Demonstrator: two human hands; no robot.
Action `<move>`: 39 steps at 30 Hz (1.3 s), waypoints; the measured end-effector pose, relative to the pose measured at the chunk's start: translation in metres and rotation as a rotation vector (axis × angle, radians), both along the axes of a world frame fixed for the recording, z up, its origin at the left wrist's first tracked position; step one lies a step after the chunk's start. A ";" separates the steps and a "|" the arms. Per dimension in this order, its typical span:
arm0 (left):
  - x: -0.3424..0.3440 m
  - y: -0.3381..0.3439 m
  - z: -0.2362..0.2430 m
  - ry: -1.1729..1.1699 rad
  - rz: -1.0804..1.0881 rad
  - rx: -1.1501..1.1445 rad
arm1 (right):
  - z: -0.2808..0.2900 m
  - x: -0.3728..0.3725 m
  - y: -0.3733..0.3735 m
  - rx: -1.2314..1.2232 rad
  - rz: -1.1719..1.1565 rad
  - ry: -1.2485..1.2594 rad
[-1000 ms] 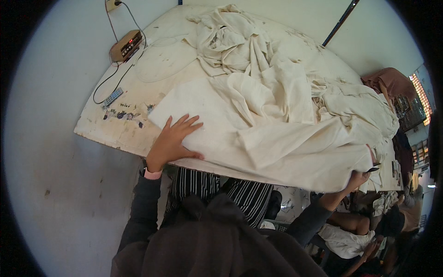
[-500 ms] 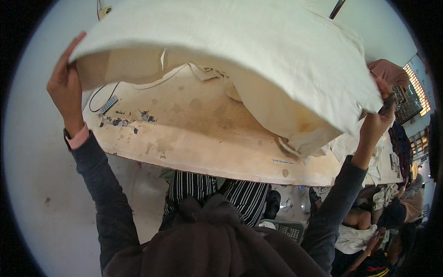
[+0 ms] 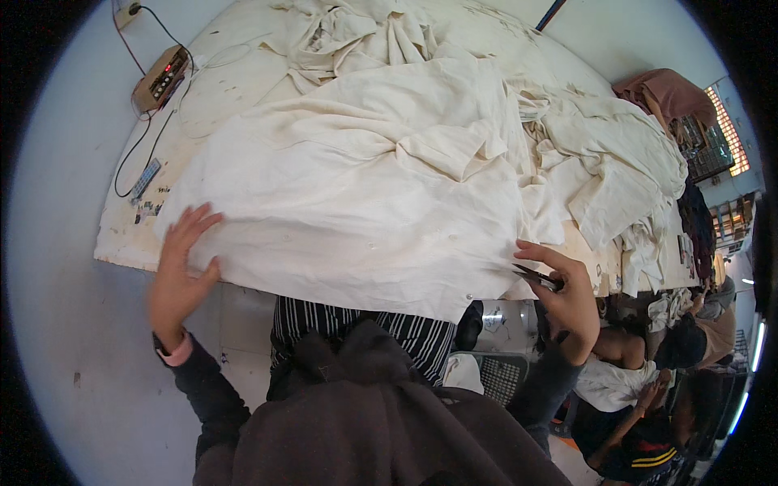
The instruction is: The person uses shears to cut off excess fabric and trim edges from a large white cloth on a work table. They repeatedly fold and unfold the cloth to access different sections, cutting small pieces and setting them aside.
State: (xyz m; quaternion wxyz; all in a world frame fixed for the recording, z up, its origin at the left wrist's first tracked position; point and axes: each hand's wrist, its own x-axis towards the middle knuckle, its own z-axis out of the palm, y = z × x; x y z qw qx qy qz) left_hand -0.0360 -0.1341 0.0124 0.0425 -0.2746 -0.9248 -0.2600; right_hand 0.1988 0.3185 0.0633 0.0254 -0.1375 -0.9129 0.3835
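A cream-white cloth garment (image 3: 340,235) lies spread over the table, its near edge hanging slightly past the table's front. Small round dots, perhaps buttons or snaps, show along that edge, one shiny at the right corner. My left hand (image 3: 185,263) rests at the cloth's near left edge, fingers spread, gripping nothing. At the near right edge is my right hand (image 3: 571,296), with a small pair of dark thread snips (image 3: 539,279) tucked in it, blades pointing left over the cloth. Its thumb and forefinger are apart.
More crumpled cream cloth (image 3: 616,154) is heaped to the right, and another pile (image 3: 348,36) at the back. A wooden control box (image 3: 160,78) with cables and a remote control (image 3: 146,180) sit at left. A basket (image 3: 502,377) stands below; people sit at lower right.
The cloth was held up and billowing between both hands; now it lies flat on the table. Both hands have come down and nearer to me, and the left has let go.
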 end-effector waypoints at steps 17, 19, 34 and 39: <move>0.058 0.200 -0.072 -0.057 -0.560 0.153 | -0.064 -0.044 -0.073 0.392 -0.376 0.234; 0.058 0.200 -0.074 -0.057 -0.555 0.170 | -0.064 -0.043 -0.072 0.458 -0.333 0.241; 0.069 0.173 -0.069 0.056 -0.397 0.720 | -0.060 -0.056 -0.088 0.463 -0.213 0.344; 0.092 0.116 -0.086 -0.101 -0.367 0.984 | -0.068 -0.070 -0.118 0.466 -0.019 0.362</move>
